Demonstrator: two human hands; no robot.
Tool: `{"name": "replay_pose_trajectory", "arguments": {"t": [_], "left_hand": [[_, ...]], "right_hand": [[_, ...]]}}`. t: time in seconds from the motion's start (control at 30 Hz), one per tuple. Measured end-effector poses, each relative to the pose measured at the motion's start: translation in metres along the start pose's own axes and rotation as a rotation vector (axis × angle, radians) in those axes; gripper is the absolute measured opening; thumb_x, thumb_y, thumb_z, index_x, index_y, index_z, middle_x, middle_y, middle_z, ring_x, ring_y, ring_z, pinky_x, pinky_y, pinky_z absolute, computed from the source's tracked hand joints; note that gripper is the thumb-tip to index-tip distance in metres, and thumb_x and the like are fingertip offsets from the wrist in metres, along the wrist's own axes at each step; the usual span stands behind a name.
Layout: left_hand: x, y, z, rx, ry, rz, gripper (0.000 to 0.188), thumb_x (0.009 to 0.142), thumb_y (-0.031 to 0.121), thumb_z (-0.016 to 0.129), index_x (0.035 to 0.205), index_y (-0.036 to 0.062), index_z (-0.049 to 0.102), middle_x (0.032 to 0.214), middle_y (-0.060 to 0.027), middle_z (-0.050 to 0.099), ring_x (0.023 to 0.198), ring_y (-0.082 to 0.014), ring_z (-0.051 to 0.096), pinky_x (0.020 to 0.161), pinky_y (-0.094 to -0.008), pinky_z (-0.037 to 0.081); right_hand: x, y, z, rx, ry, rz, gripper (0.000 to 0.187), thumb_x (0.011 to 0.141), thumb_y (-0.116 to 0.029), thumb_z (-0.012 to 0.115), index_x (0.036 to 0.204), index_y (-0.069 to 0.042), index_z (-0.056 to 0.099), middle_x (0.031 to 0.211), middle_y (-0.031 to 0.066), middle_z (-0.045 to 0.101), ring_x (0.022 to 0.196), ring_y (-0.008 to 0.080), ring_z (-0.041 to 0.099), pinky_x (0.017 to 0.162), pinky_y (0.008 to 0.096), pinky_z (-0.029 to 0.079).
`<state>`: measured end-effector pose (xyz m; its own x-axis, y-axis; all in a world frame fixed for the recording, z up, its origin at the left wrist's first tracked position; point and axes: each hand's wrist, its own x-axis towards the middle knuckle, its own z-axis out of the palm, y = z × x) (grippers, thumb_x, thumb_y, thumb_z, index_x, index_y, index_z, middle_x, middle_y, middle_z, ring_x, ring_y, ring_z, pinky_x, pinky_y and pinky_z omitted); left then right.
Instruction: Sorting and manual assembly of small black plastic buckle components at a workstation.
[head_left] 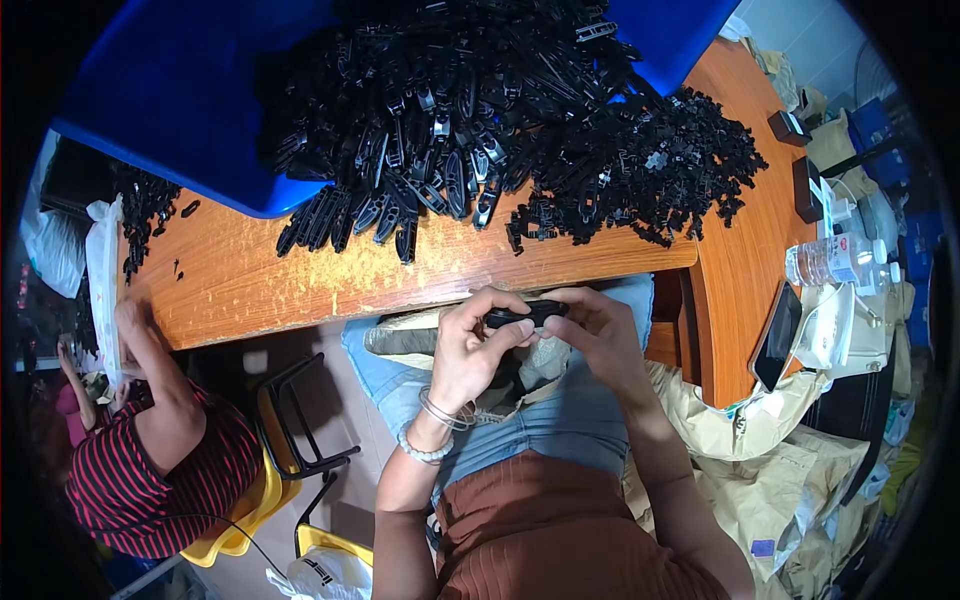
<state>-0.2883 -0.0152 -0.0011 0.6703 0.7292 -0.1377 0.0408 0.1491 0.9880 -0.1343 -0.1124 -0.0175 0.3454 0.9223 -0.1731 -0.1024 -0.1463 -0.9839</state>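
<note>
Between both hands, just off the table's front edge and above my lap, is a small elongated black plastic part (538,313). My left hand (474,338) pinches one end with thumb and fingers. At the other end my right hand (597,325) grips it, thumb against its near side. A big heap of long black plastic pieces (430,130), some with shiny metal strips, spills from a blue bin (190,130) onto the table. To its right lies a pile of smaller black clips (640,180). An opened bag (545,360) with a grey inside rests on my lap beneath the hands.
The wooden table (350,270) has a worn front edge. A plastic bottle (830,260) and a phone (776,337) lie at the right. Brown paper sacks (770,480) crowd the floor there. A co-worker in a striped shirt (165,470) sits at left by a metal-framed chair (295,415).
</note>
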Motion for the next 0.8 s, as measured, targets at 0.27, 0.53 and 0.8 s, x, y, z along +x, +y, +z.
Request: {"name": "replay_pose_trajectory", "arguments": {"t": [0.27, 0.53, 0.8], "left_hand": [[0.007, -0.002, 0.004, 0.435, 0.092, 0.374, 0.011, 0.076, -0.003, 0.067, 0.085, -0.0018, 0.061, 0.082, -0.0074, 0.062, 0.076, -0.0135, 0.062, 0.066, -0.0255, 0.049], [0.082, 0.003, -0.002, 1.029, 0.532, 0.507, 0.013, 0.082, 0.012, 0.061, 0.08, -0.0016, 0.062, 0.078, -0.0155, 0.06, 0.061, -0.0298, 0.062, 0.053, -0.0364, 0.048], [0.074, 0.005, -0.006, 1.152, 0.469, 0.339, 0.018, 0.077, 0.017, 0.064, 0.077, 0.0002, 0.059, 0.078, -0.0155, 0.06, 0.063, -0.034, 0.059, 0.056, -0.041, 0.046]], "right_hand": [[-0.001, 0.007, 0.002, 0.004, 0.032, -0.07, 0.029, 0.079, -0.006, 0.067, 0.106, -0.001, 0.063, 0.078, 0.0038, 0.063, 0.067, 0.0077, 0.055, 0.06, 0.0222, 0.042], [0.033, 0.009, 0.026, -0.632, 0.169, -0.567, 0.011, 0.08, -0.006, 0.064, 0.09, 0.0, 0.063, 0.078, 0.0111, 0.06, 0.061, 0.0222, 0.058, 0.056, 0.0312, 0.044], [0.068, 0.014, 0.051, -0.805, 0.481, -0.564, 0.013, 0.076, -0.005, 0.064, 0.086, -0.001, 0.056, 0.084, 0.0126, 0.055, 0.078, 0.0321, 0.057, 0.064, 0.04, 0.046]]}}
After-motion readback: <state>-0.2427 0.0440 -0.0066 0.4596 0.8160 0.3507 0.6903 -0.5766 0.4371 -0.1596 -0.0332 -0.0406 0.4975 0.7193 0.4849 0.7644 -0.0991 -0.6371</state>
